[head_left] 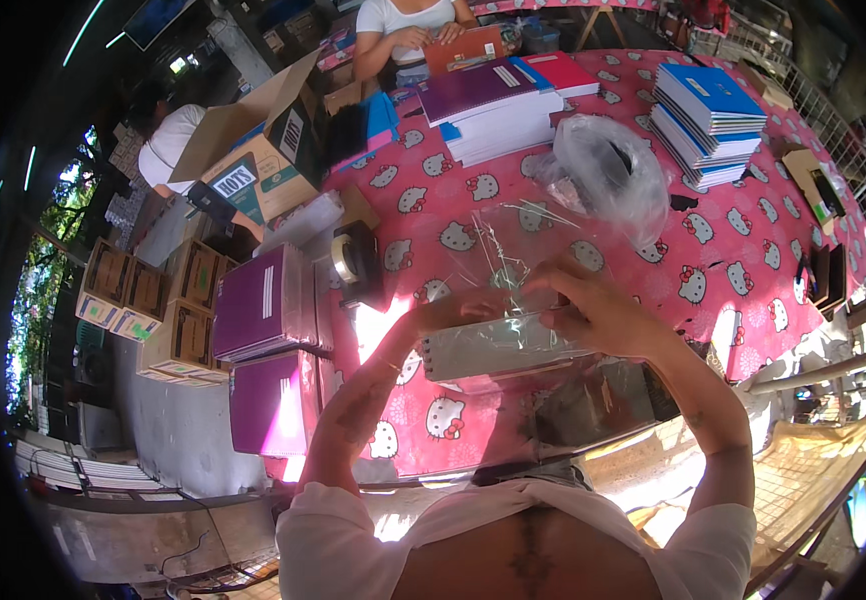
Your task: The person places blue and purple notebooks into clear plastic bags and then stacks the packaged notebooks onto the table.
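Pink cartoon-cat tablecloth (pixel 753 250) covers the worktable, keeping supplies within arm's reach. The left hand (pixel 453 310) grips the left end of a spiral-bound notebook (pixel 498 350) held level above the table's near edge, steadying it. The right hand (pixel 593 310) pinches the clear plastic sleeve (pixel 513 240) that rises open from the notebook, so the film stays taut around it. A tape dispenser (pixel 355 258) stands just left of the hands. Purple notebook stacks (pixel 268 305) rest at the left; blue notebook stacks (pixel 708 120) lie well apart at the far right.

Left hand (pixel 450 310), right hand (pixel 593 312), both gripping
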`<state>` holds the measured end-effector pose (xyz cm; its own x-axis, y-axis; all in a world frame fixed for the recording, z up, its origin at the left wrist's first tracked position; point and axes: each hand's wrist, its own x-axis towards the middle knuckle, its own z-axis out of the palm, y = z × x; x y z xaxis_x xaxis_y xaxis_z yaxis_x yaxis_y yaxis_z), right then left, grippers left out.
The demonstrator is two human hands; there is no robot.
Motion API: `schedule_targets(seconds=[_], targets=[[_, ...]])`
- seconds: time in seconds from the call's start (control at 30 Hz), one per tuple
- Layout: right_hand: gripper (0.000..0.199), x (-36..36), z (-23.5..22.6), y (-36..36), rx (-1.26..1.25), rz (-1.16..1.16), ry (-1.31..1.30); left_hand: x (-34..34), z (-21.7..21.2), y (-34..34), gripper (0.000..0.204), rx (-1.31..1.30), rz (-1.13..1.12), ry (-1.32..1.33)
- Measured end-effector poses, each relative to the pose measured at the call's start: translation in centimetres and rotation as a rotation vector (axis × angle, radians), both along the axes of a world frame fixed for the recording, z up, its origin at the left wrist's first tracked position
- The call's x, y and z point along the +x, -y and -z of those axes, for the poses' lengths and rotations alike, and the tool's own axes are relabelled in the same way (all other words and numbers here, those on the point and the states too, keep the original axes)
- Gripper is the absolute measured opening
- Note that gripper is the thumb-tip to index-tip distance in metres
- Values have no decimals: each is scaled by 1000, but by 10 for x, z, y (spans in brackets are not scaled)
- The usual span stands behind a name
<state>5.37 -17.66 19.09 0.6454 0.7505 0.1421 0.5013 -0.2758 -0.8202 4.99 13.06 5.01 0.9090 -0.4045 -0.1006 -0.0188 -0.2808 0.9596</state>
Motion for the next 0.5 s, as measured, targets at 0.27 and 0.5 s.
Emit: schedule_targets(seconds=[0.27, 0.5], targets=[[20, -67, -9, 21, -61, 47, -55, -46, 43, -176, 34, -245, -1134, -121], [49, -128, -20, 10, -241, 229, 667, -76, 97, -174, 12, -554, -1140, -40]])
